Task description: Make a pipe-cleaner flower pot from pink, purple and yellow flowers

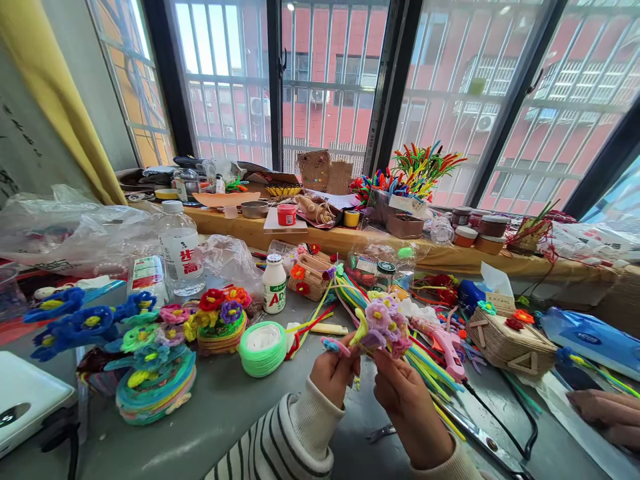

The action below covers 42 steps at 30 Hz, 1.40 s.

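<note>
Close together above the grey table, both my hands hold fuzzy pipe-cleaner work. My right hand pinches the base of a bunch of lilac and pink pipe-cleaner flowers. The fingers of my left hand are closed at the bunch's left side, on a yellow pipe-cleaner piece. A small pink and blue pipe-cleaner loop sticks out beside the left fingers. Loose yellow and green pipe cleaners lie behind and right of my hands. A pink glue gun rests to the right.
Left stand finished flower pots, a green coiled ring, a white drink bottle and a water bottle. Scissors and a black cord lie right. Another person's hand is at the right edge, near a twine-wrapped box.
</note>
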### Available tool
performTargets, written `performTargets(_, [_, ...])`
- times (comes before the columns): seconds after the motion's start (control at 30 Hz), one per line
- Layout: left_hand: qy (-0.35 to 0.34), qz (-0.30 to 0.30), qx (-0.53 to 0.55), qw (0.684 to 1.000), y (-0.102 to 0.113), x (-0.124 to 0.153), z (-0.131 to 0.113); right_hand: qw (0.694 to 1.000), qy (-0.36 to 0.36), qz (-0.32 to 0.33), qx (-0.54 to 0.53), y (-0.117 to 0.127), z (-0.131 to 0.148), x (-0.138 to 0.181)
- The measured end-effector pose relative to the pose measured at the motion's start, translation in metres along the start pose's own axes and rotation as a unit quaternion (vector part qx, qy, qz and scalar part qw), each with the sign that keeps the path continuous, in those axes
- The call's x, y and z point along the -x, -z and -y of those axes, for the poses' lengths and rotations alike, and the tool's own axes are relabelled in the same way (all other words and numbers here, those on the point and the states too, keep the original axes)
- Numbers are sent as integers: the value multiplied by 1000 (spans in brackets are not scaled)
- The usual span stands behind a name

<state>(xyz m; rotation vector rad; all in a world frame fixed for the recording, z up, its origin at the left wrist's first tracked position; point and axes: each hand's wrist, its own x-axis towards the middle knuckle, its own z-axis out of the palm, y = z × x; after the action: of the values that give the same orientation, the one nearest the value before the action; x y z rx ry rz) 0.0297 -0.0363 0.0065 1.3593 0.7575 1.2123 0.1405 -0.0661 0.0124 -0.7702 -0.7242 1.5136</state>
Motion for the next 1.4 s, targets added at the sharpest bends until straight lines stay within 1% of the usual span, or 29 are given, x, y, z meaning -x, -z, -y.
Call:
performTargets(0.23, [18,-2,54,998,-4,0,-4,1000,-4,-16,4,-1,-1,-1])
performTargets(0.4, [2,-18,99,995,-6,1,-2,1000,-6,-17,15,-2,0,-1])
performTargets(0.57, [-4,-5,118,993,-7,0,-4,1000,1,-17,26,-1,-1,-3])
performTargets(0.73, [37,15,178,983,-6,-1,-6,998,7,-18,55,-2,2,-1])
performTargets(0.87, [78,47,250,964,-5,-3,-2,996,19,-18,91,-1,4,0])
performTargets(0.97, [95,61,287,951,-4,-3,0,992,24,-26,123,0,5,2])
performTargets(1.07, [102,66,295,948,-5,-3,0,988,26,-42,146,0,7,3])
performTargets(1.2, [104,43,287,951,-6,-1,-7,981,45,-71,175,-3,8,3])
performTargets(1.3, [105,40,280,953,-7,0,-9,979,45,-79,184,-5,9,3])
performTargets(1.4, [104,41,274,955,-6,0,-7,978,46,-84,184,-3,7,2])
